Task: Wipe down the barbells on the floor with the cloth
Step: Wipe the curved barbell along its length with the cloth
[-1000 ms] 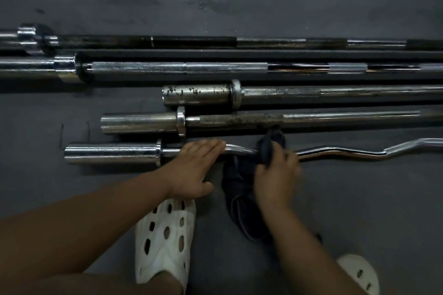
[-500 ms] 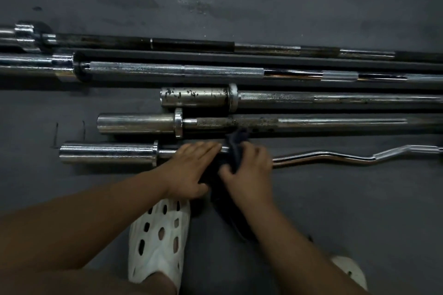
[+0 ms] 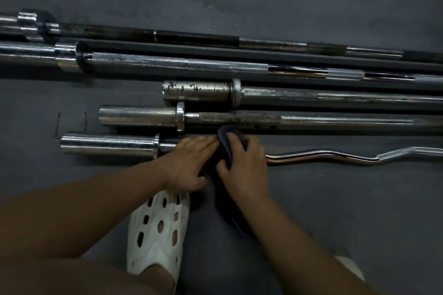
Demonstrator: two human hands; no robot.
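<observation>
Dark cloth (image 3: 224, 138) on chrome curl bar (image 3: 323, 154), pinched in right grip (image 3: 244, 165); left grip (image 3: 189, 160) flat.

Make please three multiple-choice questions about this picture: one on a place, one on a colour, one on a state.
1. Where is the cloth?
A. on the curved bar nearest the person
B. on the farthest bar
C. flat on the floor, apart from all bars

2. What colour is the perforated shoe?
A. red
B. white
C. green

3. What does the right hand do?
A. hangs empty
B. lifts a bar
C. grips the cloth

Answers: 1 A, the cloth sits over the curved bar; 2 B, the shoe is plainly white; 3 C, its fingers curl over the cloth.
</observation>
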